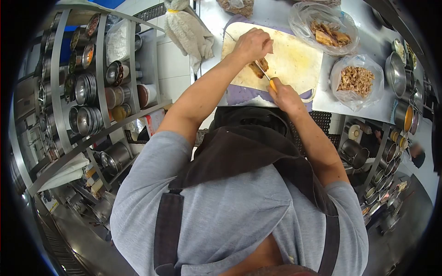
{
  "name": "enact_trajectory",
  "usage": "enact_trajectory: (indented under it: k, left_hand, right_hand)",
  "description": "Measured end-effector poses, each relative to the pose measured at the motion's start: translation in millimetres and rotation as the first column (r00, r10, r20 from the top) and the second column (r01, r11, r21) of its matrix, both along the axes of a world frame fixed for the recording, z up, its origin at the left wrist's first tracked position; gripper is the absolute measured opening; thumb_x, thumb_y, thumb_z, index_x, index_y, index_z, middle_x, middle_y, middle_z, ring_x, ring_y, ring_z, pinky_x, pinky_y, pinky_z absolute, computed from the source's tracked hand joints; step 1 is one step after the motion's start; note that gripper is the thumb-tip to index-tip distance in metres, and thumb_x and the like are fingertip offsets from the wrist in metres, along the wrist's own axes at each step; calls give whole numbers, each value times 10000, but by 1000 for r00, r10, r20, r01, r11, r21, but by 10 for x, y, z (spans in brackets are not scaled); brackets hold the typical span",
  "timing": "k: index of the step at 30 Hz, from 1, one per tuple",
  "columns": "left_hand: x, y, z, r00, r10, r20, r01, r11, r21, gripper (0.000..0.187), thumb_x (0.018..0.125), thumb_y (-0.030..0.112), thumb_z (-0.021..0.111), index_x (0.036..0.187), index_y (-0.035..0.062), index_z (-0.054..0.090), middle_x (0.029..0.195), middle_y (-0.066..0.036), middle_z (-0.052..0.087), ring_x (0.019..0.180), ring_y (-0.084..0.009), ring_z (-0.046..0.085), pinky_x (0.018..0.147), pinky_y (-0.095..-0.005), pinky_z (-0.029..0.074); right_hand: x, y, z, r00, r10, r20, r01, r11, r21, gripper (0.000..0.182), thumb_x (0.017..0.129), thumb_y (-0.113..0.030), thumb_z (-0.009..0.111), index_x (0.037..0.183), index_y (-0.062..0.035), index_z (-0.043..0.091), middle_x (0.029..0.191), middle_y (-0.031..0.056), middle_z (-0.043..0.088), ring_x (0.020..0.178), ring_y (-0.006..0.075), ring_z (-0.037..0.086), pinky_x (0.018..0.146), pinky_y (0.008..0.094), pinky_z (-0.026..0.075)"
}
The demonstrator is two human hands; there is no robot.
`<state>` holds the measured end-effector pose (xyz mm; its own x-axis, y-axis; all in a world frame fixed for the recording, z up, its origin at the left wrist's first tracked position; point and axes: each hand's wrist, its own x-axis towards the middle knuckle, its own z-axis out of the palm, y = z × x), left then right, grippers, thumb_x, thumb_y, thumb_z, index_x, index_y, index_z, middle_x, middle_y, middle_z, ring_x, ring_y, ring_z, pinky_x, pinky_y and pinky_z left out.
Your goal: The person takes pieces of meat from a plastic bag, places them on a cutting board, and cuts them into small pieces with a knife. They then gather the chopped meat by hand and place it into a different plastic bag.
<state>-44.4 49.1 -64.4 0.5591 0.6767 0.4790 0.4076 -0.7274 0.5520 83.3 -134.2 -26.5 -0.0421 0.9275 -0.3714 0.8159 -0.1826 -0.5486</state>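
Observation:
My right hand (287,99) is wrapped round the yellow handle of a knife (261,69) at the lower edge of a pale cutting board (297,57). The blade slants up and left across the board, partly hidden under my left forearm. Brown cooked meat pieces (258,68) lie beside the blade. Above them, over the board, is my left hand (254,45), its fingers curled together. What they hold, if anything, is hidden from this angle. A purple cloth (241,95) shows beneath the board.
Right of the board stand a plastic bag with larger meat pieces (332,34) and another with chopped meat (355,82). Metal bowls (395,73) line the right side. A grey towel (186,30) hangs at left, near shelves with stacked steel bowls (87,120).

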Motion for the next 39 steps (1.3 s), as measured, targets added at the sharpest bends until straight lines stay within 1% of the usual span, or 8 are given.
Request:
enact_trajectory:
  k: [4, 8, 12, 19, 23, 32, 35, 39]
  left_hand:
    - [11, -35, -100, 989, 45, -138, -54, 997, -63, 229, 848, 274, 652, 739, 73, 661, 729, -82, 637, 770, -292, 632, 705, -410, 526]
    - [-12, 67, -112, 974, 85, -211, -97, 994, -45, 256, 853, 286, 641, 712, 73, 648, 741, -84, 648, 776, -290, 638, 700, -425, 527]
    - [-171, 155, -98, 962, 79, -262, -90, 995, -33, 281, 862, 300, 622, 710, 66, 651, 754, -106, 656, 772, -308, 639, 707, -440, 524]
    - [28, 185, -75, 963, 72, -260, -91, 994, -61, 305, 863, 327, 610, 719, 64, 666, 763, -124, 667, 768, -325, 647, 718, -447, 528]
    - [-13, 176, -117, 966, 64, -252, -89, 992, -90, 328, 868, 345, 593, 726, 63, 677, 743, -115, 669, 745, -323, 652, 701, -448, 530]
    - [1, 176, -71, 919, 55, -391, -127, 979, -161, 395, 860, 414, 597, 654, 82, 659, 695, -106, 667, 690, -313, 657, 662, -447, 532]
    - [85, 240, -130, 944, 44, -327, -80, 992, -97, 408, 858, 429, 601, 639, 89, 652, 683, -101, 666, 678, -313, 657, 653, -449, 531]
    - [-22, 179, -98, 939, 63, -337, -111, 986, -123, 383, 851, 423, 620, 666, 90, 656, 708, -92, 672, 695, -321, 658, 657, -445, 532]
  right_hand:
    - [-8, -1, 14, 1000, -7, -7, 7, 996, -84, 300, 925, -229, 545, 1164, -53, 500, 823, 269, 661, 806, 452, 647, 730, 550, 500]
    - [-78, 105, -70, 1000, -4, -2, 4, 1000, -12, 333, 858, -132, 546, 1179, -58, 494, 833, 264, 665, 820, 443, 650, 746, 540, 508]
    - [-62, 250, -1, 994, 89, 65, -85, 995, -60, 342, 844, -122, 545, 1176, -56, 493, 857, 268, 665, 861, 437, 649, 778, 538, 503]
    - [6, 192, -76, 998, -11, -56, 11, 1000, -15, 376, 833, -137, 572, 1193, -61, 496, 910, 282, 660, 904, 448, 639, 806, 534, 494]
    - [7, 203, -3, 1000, -11, -23, 9, 997, -75, 373, 833, -132, 573, 1190, -56, 498, 905, 287, 658, 910, 450, 638, 815, 535, 492]
    - [19, 272, -58, 996, -21, -86, 11, 994, -110, 377, 831, -113, 560, 1199, -57, 505, 926, 279, 663, 926, 450, 636, 842, 533, 492]
    - [34, 216, -155, 998, -38, -40, 38, 999, -10, 376, 832, -118, 560, 1201, -64, 507, 936, 280, 664, 932, 445, 639, 849, 529, 498]
    - [-41, 217, -49, 1000, -23, -2, 23, 996, -90, 380, 835, -129, 573, 1205, -70, 509, 895, 288, 661, 897, 447, 645, 827, 527, 505]
